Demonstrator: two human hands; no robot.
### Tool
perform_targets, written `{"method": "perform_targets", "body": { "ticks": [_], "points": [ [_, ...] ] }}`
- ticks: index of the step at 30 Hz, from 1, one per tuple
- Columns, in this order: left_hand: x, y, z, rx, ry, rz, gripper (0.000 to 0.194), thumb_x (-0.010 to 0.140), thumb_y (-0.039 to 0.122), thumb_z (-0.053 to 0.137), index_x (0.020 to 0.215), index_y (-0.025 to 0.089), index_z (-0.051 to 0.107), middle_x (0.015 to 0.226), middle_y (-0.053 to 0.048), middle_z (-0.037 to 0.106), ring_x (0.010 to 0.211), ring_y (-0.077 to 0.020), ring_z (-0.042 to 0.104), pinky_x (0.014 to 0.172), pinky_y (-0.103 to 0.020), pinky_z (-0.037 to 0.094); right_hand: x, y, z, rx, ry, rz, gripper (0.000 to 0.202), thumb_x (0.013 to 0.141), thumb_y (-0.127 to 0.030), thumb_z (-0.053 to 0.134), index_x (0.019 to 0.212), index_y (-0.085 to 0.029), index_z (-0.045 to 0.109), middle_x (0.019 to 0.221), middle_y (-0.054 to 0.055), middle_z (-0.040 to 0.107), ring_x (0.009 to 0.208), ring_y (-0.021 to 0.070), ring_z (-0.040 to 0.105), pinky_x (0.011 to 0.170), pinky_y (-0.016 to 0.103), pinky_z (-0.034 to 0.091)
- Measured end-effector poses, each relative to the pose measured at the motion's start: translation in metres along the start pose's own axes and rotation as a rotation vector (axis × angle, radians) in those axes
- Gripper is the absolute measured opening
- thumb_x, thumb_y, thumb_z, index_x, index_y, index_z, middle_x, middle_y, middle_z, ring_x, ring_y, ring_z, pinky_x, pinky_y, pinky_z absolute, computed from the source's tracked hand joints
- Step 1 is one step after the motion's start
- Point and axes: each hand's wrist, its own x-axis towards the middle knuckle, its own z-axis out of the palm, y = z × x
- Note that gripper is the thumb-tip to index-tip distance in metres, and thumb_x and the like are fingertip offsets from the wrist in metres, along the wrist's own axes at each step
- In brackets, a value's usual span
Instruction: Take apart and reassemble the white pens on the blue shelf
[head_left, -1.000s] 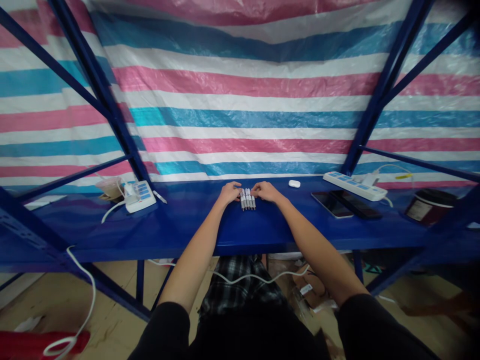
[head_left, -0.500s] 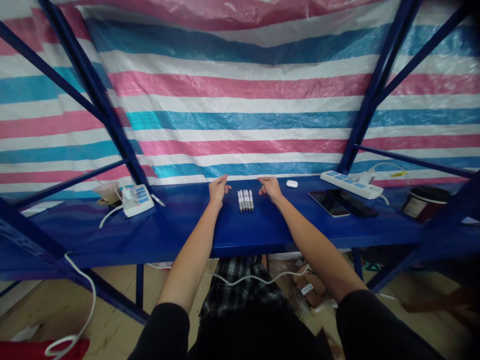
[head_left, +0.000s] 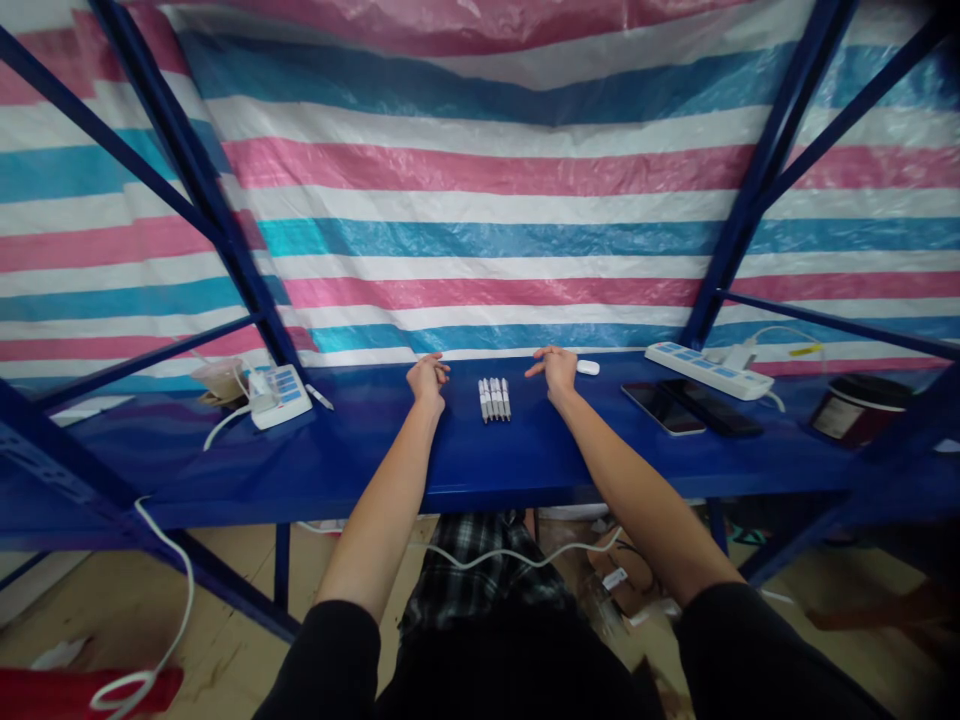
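Observation:
Several white pens with grey lower ends (head_left: 494, 400) lie side by side in a tidy row on the blue shelf top (head_left: 502, 460). To the left of the row, my left hand (head_left: 428, 378) rests on its side with loosely bent, parted fingers and nothing in it. On the other side, my right hand (head_left: 556, 372) is likewise without anything, its fingers apart and one pointing inward. Both hands are clear of the pens. A white earbud case (head_left: 587, 368) sits right beside my right hand.
Two dark phones (head_left: 664, 408) and a power strip (head_left: 709, 370) are to the right, with a dark jar (head_left: 857, 410) beyond. At the left are another power strip (head_left: 281, 397), a lone white pen (head_left: 319, 397) and a cup (head_left: 221, 380). Blue uprights frame the shelf.
My hands have moved farther apart, the right one shifting outward toward the earbud case and the left one slightly outward. The row of pens lies as before.

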Motion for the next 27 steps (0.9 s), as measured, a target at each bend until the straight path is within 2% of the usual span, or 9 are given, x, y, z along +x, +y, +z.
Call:
{"method": "perform_targets", "body": {
  "ticks": [3,6,9,12,16,20,23,27],
  "points": [
    [-0.001,0.000,0.002,-0.036,-0.102,-0.033,0.029,0.063,0.021,0.072,0.091,0.016,0.067,0.060,0.003,0.059,0.058,-0.0107,0.059,0.055,-0.020,0.044,0.002,-0.001,0.006,0.118,-0.049,0.009,0.028,0.077,-0.027,0.055,0.097,-0.013,0.067,0.057,0.003,0.068,0.057,0.0189,0.066,0.056,0.026,0.047],
    [-0.002,-0.001,0.004,-0.014,-0.147,-0.061,0.041,0.056,0.013,0.075,0.095,0.018,0.064,0.063,0.005,0.058,0.058,-0.0089,0.055,0.056,-0.021,0.043,0.004,-0.001,0.008,0.190,-0.055,0.022,0.037,0.065,-0.025,0.066,0.100,-0.015,0.068,0.059,-0.002,0.064,0.056,0.0157,0.058,0.058,0.026,0.046],
    [-0.005,-0.002,0.006,-0.029,-0.206,-0.075,0.040,0.053,0.004,0.065,0.089,0.019,0.055,0.058,0.008,0.052,0.056,-0.0083,0.052,0.061,-0.022,0.045,0.004,0.001,0.009,0.154,-0.121,0.036,0.035,0.058,-0.021,0.065,0.092,-0.016,0.070,0.059,-0.004,0.061,0.059,0.0148,0.054,0.060,0.026,0.043],
    [-0.009,-0.002,0.009,-0.093,-0.334,-0.079,0.036,0.051,0.002,0.058,0.080,0.020,0.045,0.061,0.007,0.052,0.065,-0.0098,0.057,0.072,-0.025,0.051,0.002,0.002,0.011,0.129,-0.214,0.035,0.029,0.057,-0.022,0.061,0.084,-0.017,0.069,0.060,-0.003,0.059,0.063,0.0156,0.054,0.062,0.027,0.043],
    [-0.014,-0.002,0.012,-0.190,-0.434,-0.041,0.038,0.048,0.000,0.054,0.071,0.021,0.032,0.061,0.007,0.046,0.074,-0.0105,0.061,0.084,-0.027,0.052,0.000,0.002,0.016,0.210,-0.300,0.002,0.022,0.055,-0.021,0.054,0.077,-0.020,0.056,0.064,-0.001,0.059,0.068,0.0165,0.058,0.062,0.026,0.044],
    [-0.015,0.001,0.013,-0.223,-0.429,-0.015,0.040,0.050,-0.002,0.057,0.069,0.021,0.030,0.061,0.008,0.041,0.075,-0.0103,0.062,0.087,-0.028,0.053,0.002,0.001,0.018,0.310,-0.232,-0.059,0.031,0.056,-0.019,0.050,0.081,-0.025,0.034,0.064,-0.004,0.054,0.074,0.0177,0.064,0.053,0.021,0.038],
    [-0.015,0.001,0.011,-0.215,-0.452,-0.045,0.044,0.055,0.003,0.069,0.066,0.020,0.031,0.063,0.006,0.044,0.078,-0.0125,0.063,0.084,-0.030,0.054,0.004,0.000,0.016,0.310,-0.135,-0.069,0.032,0.060,-0.020,0.049,0.083,-0.027,0.027,0.061,-0.006,0.049,0.069,0.0168,0.063,0.048,0.020,0.034],
    [-0.017,-0.001,0.010,-0.158,-0.422,-0.011,0.047,0.062,0.017,0.083,0.062,0.019,0.036,0.070,0.002,0.054,0.078,-0.0124,0.061,0.079,-0.030,0.055,0.005,-0.002,0.013,0.328,-0.146,-0.043,0.031,0.063,-0.019,0.054,0.080,-0.026,0.028,0.059,-0.007,0.046,0.068,0.0168,0.064,0.059,0.024,0.047]
  ]
}}
